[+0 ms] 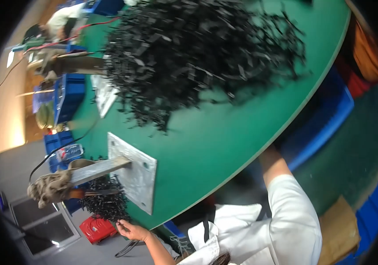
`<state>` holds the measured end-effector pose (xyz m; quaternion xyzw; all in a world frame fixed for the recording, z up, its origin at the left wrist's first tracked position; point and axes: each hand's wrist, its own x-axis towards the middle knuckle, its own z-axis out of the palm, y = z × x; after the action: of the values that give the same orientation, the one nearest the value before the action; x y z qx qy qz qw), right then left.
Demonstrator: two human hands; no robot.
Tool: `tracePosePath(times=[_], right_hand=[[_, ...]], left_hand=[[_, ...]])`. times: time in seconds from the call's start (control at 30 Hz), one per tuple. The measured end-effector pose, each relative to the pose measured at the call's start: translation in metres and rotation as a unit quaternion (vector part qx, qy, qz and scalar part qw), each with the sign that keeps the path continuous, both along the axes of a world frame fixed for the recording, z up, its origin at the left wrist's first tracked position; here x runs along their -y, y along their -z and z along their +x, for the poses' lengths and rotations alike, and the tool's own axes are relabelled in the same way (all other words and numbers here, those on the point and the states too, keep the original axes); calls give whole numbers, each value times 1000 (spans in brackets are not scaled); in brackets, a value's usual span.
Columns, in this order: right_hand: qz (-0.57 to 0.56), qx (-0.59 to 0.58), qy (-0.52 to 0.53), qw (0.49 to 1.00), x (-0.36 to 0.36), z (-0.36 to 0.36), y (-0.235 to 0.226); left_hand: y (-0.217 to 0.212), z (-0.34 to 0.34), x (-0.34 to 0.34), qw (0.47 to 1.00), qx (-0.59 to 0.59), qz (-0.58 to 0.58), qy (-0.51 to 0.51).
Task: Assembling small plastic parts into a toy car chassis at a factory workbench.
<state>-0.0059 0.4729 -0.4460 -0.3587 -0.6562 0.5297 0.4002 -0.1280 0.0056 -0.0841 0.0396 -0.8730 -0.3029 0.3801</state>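
Note:
My left hand (132,230) is at the table's near left edge, its fingers pinched together beside a small heap of black pieces (105,205). Whatever lies between the fingertips is too small to make out. My right forearm (273,162) passes under the rim of the green table (224,141), which hides the hand. Above my left hand, a metal plate (142,187) carries a metal bar (102,170) with a grey-brown cloth (51,187) wrapped on its end. A brown-handled tool (77,193) extends beside the bar, over the small heap.
A large, blurred pile of thin black pieces (189,53) covers the far tabletop. Blue bins (70,95) and a clear bottle (69,152) line the left side. A red case (96,229) is at lower left. Under the table's right side sits a blue tub (317,128), near a cardboard piece (339,229).

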Motion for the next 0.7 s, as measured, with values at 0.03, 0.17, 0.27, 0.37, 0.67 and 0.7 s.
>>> tracePosePath(times=[0.03,0.17,0.27,0.37,0.67,0.7], right_hand=[[12,-26,-18,999,14,-27,-16],[62,-99,-77,990,68,-128,-40],[101,-126,-100,982,104,-162,-54],[136,-133,-117,975,138,-169,-63],[241,-115,-104,958,220,-162,-85],[253,-112,-99,956,228,-162,-87]], left_hand=[[-9,2,5,999,-30,3,-14],[-24,6,8,997,-35,-53,-42],[-24,7,10,999,-26,-37,-29],[-22,3,18,999,-30,-16,-17],[-20,2,21,999,-11,-40,-23],[-19,1,22,999,-9,-39,-18]])
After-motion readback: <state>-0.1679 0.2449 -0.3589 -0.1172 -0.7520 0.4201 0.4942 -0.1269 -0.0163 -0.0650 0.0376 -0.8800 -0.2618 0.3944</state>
